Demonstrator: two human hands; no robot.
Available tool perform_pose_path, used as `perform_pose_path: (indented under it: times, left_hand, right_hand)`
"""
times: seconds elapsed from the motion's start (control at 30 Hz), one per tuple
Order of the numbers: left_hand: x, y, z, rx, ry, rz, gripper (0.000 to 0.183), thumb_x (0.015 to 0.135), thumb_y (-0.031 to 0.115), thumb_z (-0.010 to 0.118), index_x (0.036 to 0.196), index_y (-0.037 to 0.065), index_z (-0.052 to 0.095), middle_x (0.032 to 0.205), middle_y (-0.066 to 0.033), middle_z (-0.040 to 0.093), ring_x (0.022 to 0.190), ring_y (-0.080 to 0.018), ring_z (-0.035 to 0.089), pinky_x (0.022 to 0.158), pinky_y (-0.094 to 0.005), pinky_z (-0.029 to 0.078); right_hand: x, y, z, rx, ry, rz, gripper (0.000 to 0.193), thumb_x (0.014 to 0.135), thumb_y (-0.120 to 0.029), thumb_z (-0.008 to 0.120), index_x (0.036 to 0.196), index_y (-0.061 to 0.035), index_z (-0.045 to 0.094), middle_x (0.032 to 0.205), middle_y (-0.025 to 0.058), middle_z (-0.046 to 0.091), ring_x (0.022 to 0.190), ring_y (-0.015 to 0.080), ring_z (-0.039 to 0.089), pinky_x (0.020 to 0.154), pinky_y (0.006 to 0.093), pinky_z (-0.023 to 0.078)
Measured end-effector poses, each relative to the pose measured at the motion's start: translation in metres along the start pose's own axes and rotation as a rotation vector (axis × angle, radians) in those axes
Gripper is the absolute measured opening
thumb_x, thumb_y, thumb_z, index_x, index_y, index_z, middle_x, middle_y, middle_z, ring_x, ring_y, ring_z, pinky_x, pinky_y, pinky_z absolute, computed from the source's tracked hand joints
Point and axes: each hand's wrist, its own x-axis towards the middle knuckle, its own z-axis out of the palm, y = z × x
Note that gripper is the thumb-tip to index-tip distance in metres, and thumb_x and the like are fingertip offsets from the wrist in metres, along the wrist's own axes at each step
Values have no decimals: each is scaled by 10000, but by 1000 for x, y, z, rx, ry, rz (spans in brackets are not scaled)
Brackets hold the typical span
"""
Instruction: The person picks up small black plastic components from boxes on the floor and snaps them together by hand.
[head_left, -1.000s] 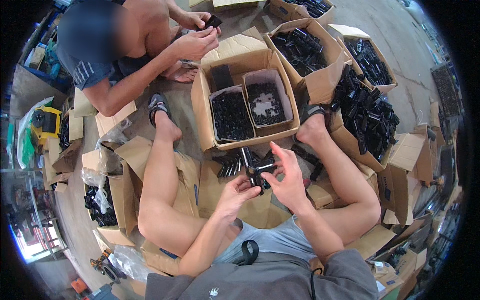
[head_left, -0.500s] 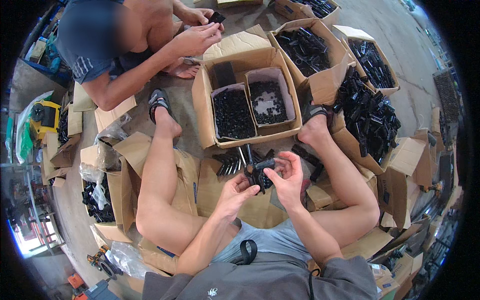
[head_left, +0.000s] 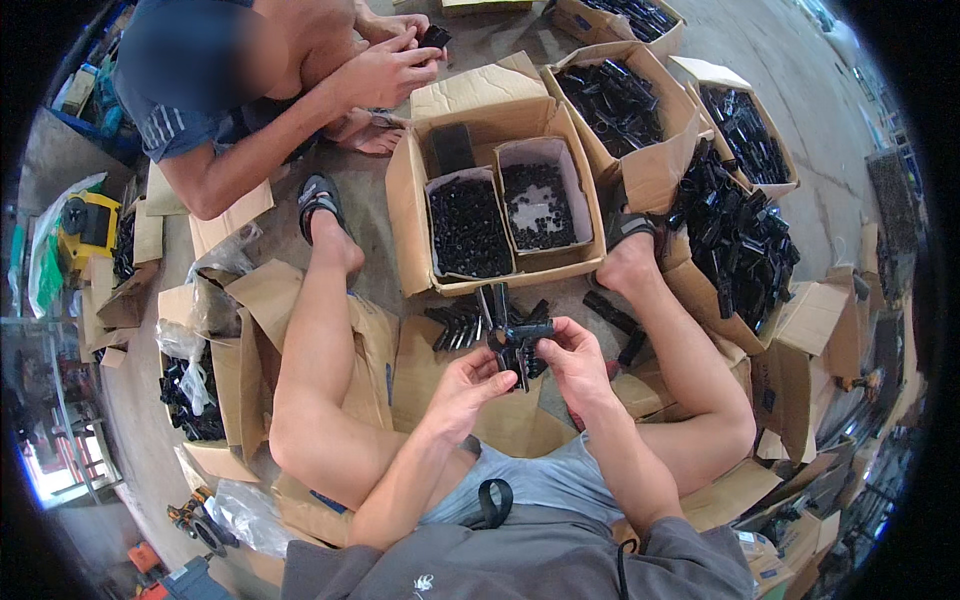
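Holding: black multi-armed plastic connector (head_left: 512, 335), pinched between both hands above the lap, between the bent knees.
Left hand (head_left: 470, 385): fingers curled up from below, fingertips gripping the lower arm of the connector.
Right hand (head_left: 580, 362): closed on the connector's right-hand arm, thumb and fingers wrapped round its end.
Directly below: flattened brown cardboard (head_left: 440, 375) with a loose row of short black tubes (head_left: 462, 325) lying just beyond the fingers.
Ahead: open carton (head_left: 405, 200) with two inner trays of small black pieces (head_left: 468, 225) (too small to tell apart).
Right side: heaped black fittings (head_left: 735, 235) spilling over a sagging box edge, close to the right foot (head_left: 628, 262).
Far side: second person's hands (head_left: 395, 60) busy with a small black part, well apart from the connector.
Risk, dropped part: likely if either fingertip grip slips, since only the arm ends are held; could vanish among identical black pieces underneath.
Risk, pinched finger: possible where fingertips sit at the joint between arms.
Risk, spill: a shifted right leg could knock the heaped fittings down.
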Motion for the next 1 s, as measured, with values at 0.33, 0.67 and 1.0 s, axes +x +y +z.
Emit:
perform_pose_path:
  times: [0.33, 0.67, 1.0]
  left_hand:
    - [-3, 7, 2, 0, 8, -123, 448, 866, 129, 786, 1264, 8, 618, 1146, -44, 688, 1032, -123, 647, 905, -290, 541]
    - [-2, 7, -4, 75, 9, -118, 457, 857, 77, 778, 1273, -10, 609, 1149, -79, 694, 1022, -121, 654, 912, -277, 533]
    - [-1, 2, -3, 128, 55, -57, 401, 856, 31, 761, 1227, -29, 623, 1130, -81, 684, 1047, -125, 637, 936, -268, 512]
  right_hand:
    - [-26, -25, 20, -406, 136, -234, 124, 843, 71, 726, 927, 18, 652, 1041, 66, 681, 893, 92, 638, 821, 238, 525]
    - [-29, -36, 27, -684, 142, -275, 115, 836, 67, 734, 914, 30, 659, 985, 64, 695, 832, 63, 623, 757, 222, 520]
    - [-22, -20, 26, -559, 162, -227, 115, 840, 47, 745, 907, 28, 655, 891, 51, 704, 820, 66, 628, 768, 223, 521]
